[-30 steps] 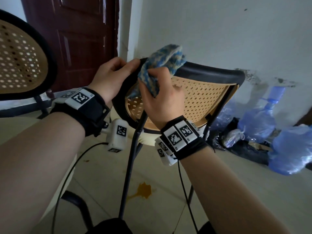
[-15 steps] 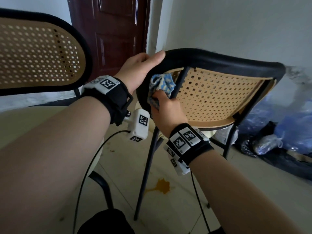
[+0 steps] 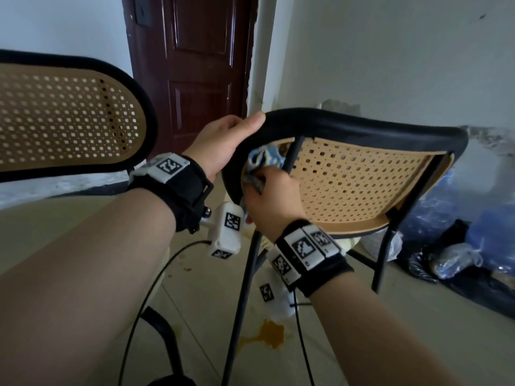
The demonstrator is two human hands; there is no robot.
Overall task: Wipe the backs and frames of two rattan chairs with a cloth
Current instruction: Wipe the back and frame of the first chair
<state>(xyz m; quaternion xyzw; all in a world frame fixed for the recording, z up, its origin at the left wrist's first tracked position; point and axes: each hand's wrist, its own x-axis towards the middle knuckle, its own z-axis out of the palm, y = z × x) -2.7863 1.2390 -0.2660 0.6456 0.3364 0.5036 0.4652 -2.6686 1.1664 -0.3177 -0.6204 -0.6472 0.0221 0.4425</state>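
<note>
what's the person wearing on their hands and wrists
Both forearms are bare, no sleeves. Each wrist has a black strap carrying white blocks printed with black-and-white square markers. A white marker box hangs under the left wrist, trailing a thin black cable.

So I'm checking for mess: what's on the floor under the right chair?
An orange stain on the floor between the chair legs, plus cables. Forearms and the right hand cover other parts.

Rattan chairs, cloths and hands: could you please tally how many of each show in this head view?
Rattan chairs: 2 (left chair, right chair)
Cloths: 1 (cloth)
Hands: 2 (left hand, right hand)
Total: 5
</note>
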